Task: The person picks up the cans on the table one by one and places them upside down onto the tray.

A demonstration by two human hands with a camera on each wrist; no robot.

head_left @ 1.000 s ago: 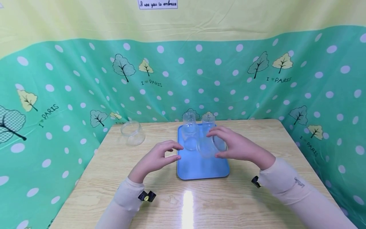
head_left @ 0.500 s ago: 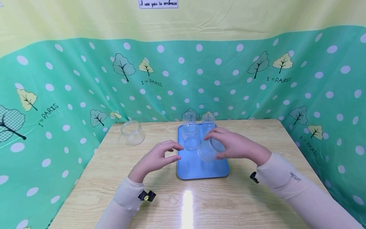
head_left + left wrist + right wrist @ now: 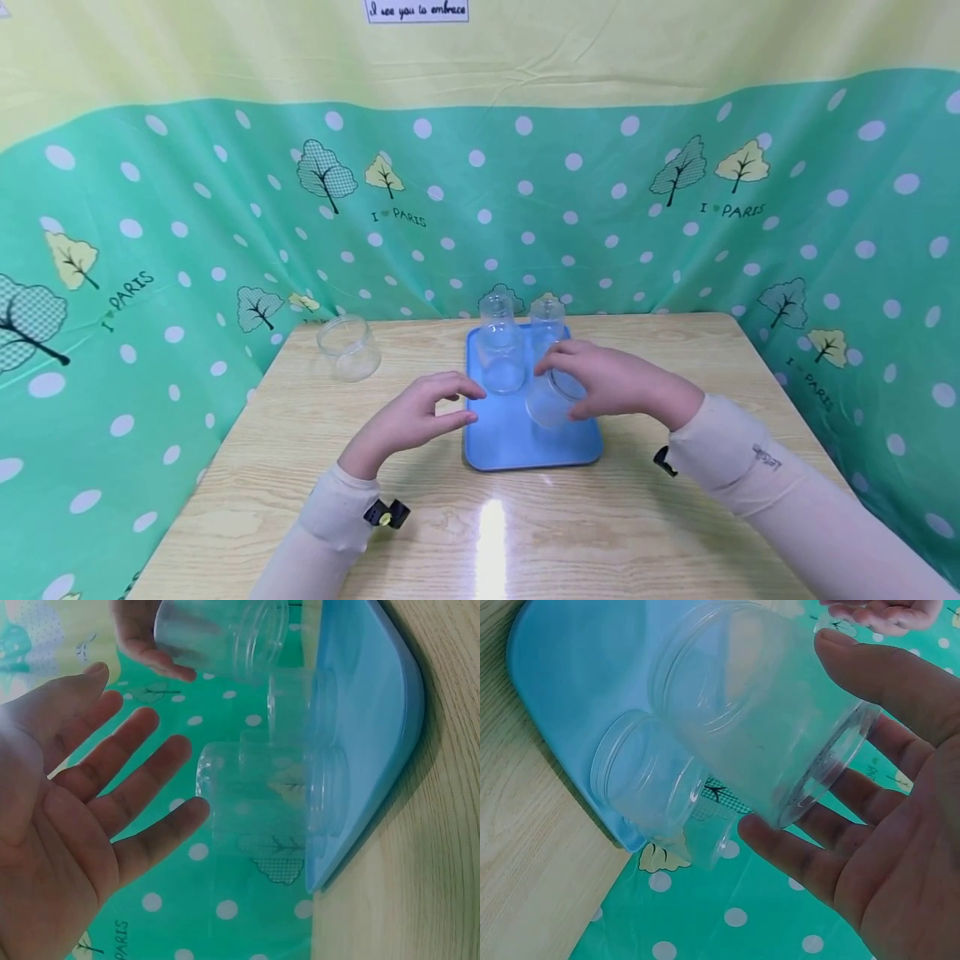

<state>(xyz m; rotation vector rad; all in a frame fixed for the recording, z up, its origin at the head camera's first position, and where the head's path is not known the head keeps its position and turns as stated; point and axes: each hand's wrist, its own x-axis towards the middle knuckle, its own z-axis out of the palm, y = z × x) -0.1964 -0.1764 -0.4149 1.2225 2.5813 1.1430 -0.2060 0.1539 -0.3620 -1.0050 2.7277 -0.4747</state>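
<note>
My right hand (image 3: 618,379) grips a clear, wide-mouthed plastic jar (image 3: 546,404) above the front right of a blue tray (image 3: 510,446). In the right wrist view, thumb and fingers hold that jar near its base, its threaded mouth tilted down toward the tray. Several other clear jars (image 3: 501,358) stand mouth down at the tray's back, one of them a jar (image 3: 547,321) behind the right hand. Beside the tray's left edge hovers my left hand (image 3: 412,412), fingers relaxed and spread, holding nothing; the left wrist view shows its palm (image 3: 52,847).
Another clear jar (image 3: 349,350) stands on the wooden table (image 3: 300,467) at the back left. A green dotted curtain (image 3: 450,200) with printed trees hangs behind and along both sides of the table.
My right hand has lowered slightly and drawn toward the left, and the jar in it has come down closer to the tray, turning more mouth down. The left hand has hardly moved.
</note>
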